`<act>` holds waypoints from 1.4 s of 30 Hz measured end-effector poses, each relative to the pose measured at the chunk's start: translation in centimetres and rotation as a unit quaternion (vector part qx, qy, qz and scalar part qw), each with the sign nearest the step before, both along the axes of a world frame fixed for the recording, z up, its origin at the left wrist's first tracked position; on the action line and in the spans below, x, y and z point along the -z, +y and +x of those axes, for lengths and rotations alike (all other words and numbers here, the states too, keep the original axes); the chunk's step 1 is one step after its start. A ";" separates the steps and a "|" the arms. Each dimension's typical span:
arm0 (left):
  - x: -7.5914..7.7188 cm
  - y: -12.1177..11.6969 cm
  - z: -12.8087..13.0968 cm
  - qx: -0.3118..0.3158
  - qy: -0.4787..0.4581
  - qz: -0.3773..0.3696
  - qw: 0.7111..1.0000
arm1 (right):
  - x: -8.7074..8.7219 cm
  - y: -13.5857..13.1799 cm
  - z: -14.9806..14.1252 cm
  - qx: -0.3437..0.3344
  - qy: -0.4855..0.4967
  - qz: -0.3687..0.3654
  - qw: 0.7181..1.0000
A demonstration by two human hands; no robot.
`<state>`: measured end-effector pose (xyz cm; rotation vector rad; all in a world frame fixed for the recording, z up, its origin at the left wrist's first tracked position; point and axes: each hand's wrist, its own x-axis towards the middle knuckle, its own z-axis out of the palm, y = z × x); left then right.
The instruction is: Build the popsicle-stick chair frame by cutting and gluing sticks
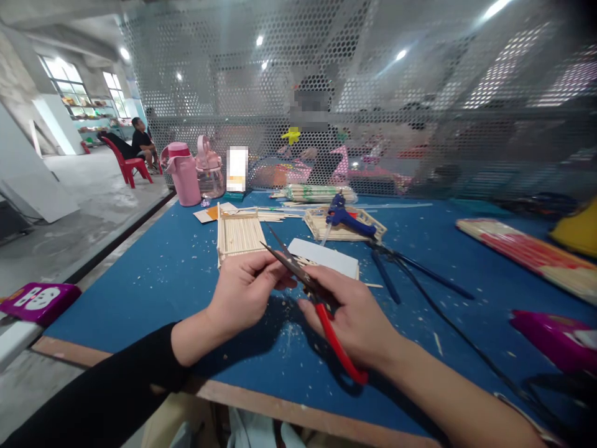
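Red-handled scissors point(339, 350) are gripped in my right hand point(359, 311), their dark blades parted and pointing up and left. My left hand point(247, 286) is closed in a pinch beside the blades; whatever is between its fingertips is too small or hidden to name. Just beyond my left hand stands a small tray-like frame of wooden sticks point(242, 231). A white card point(324, 255) lies past the scissors with short stick pieces by it. Farther back, a blue glue gun point(349, 221) rests on a second stick frame point(317, 229).
Blue-handled pliers point(433, 274) and a black cord lie to the right, near a packet of sticks point(527, 255). A pink flask point(184, 177) and a clear bottle point(211, 177) stand at the back left. A perforated metal screen point(209, 81) rises behind the blue table point(140, 267).
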<state>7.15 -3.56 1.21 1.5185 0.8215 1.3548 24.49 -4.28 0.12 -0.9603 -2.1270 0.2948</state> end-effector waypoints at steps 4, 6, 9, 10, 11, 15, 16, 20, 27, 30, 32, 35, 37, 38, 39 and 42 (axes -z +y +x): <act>0.3 0.1 0.0 0.002 0.005 -0.008 1.000 | 0.4 0.2 0.2 0.011 -0.008 0.012 1.000; 0.5 0.1 0.1 -0.001 0.004 -0.016 1.000 | 0.4 0.3 0.3 0.017 -0.015 0.022 1.000; 0.6 0.2 0.2 -0.003 -0.009 -0.026 1.000 | 0.2 0.4 0.4 0.023 -0.027 0.032 0.999; 0.6 0.2 0.3 -0.004 -0.013 -0.028 1.000 | 0.1 0.4 0.5 0.024 -0.030 0.032 0.999; 0.6 0.1 0.3 -0.004 -0.016 -0.031 0.999 | 0.1 0.4 0.5 0.024 -0.032 0.029 0.999; 0.5 0.0 0.3 -0.002 -0.020 -0.043 0.999 | -0.1 0.4 0.7 0.025 -0.035 0.006 0.999; 0.4 0.0 0.3 0.001 -0.022 -0.045 0.999 | -0.1 0.4 0.6 0.025 -0.033 -0.004 0.999; 0.2 0.3 0.5 0.010 -0.064 -0.079 0.995 | -0.4 0.3 0.1 0.021 0.003 -0.065 0.998; 0.3 0.9 0.4 0.043 -0.114 -0.084 0.989 | -0.6 0.4 -0.5 -0.015 0.019 -0.112 0.993; 0.2 0.8 0.4 0.046 -0.102 -0.067 0.991 | -0.4 0.5 -0.2 -0.016 0.000 -0.073 0.997; 0.1 0.6 0.5 0.045 -0.085 -0.066 0.993 | -0.4 0.5 -0.1 -0.014 -0.005 -0.044 0.999; -0.1 0.4 0.4 0.053 -0.063 -0.058 0.995 | -0.4 0.5 0.0 -0.017 -0.007 -0.030 0.999; -0.2 0.4 0.2 0.062 -0.052 -0.049 0.996 | -0.4 0.5 0.0 -0.017 -0.008 -0.024 1.000; -0.3 0.4 0.2 0.065 -0.049 -0.044 0.996 | -0.4 0.5 0.0 -0.015 -0.009 -0.018 1.000; -0.4 0.4 0.1 0.068 -0.047 -0.039 0.996 | -0.4 0.4 0.0 -0.012 -0.010 -0.011 1.000; -0.4 0.3 0.0 0.065 -0.041 -0.029 0.997 | -0.4 0.3 0.1 -0.001 -0.015 -0.004 1.000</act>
